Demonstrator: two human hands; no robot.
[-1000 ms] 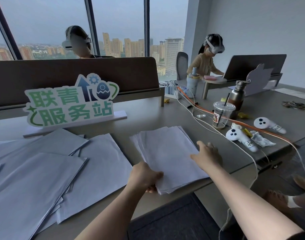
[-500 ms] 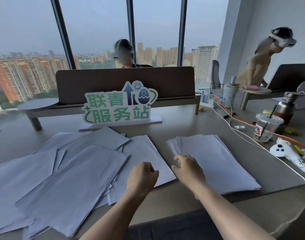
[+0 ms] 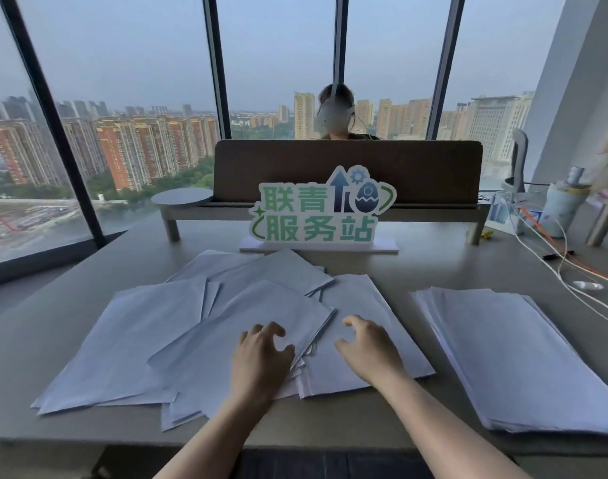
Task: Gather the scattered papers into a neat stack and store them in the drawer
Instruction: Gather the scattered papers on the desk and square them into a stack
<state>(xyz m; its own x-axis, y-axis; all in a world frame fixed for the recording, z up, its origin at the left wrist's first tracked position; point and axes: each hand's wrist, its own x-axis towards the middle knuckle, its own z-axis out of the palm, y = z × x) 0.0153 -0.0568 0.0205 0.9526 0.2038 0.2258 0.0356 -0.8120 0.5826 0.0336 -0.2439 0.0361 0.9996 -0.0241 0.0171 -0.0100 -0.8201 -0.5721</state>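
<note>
Several white sheets lie scattered and overlapping (image 3: 164, 333) across the middle and left of the grey desk (image 3: 392, 267). A gathered stack of paper (image 3: 516, 357) rests at the right, near the front edge. My left hand (image 3: 261, 357) hovers over the right edge of the top loose sheet, fingers curled and apart. My right hand (image 3: 368, 350) sits over another sheet (image 3: 361, 299) just to the right, fingers spread. Neither hand grips paper. No drawer is in view.
A green and white sign (image 3: 321, 210) stands behind the papers before a brown divider (image 3: 347, 171). White and orange cables (image 3: 551, 264) trail at the right, near a cup (image 3: 561, 205). A person with a headset (image 3: 335, 112) sits beyond the divider.
The view has swung left, away from the gathered stack. Both hands left that stack and moved left over the scattered sheets, and their fingers have spread.
</note>
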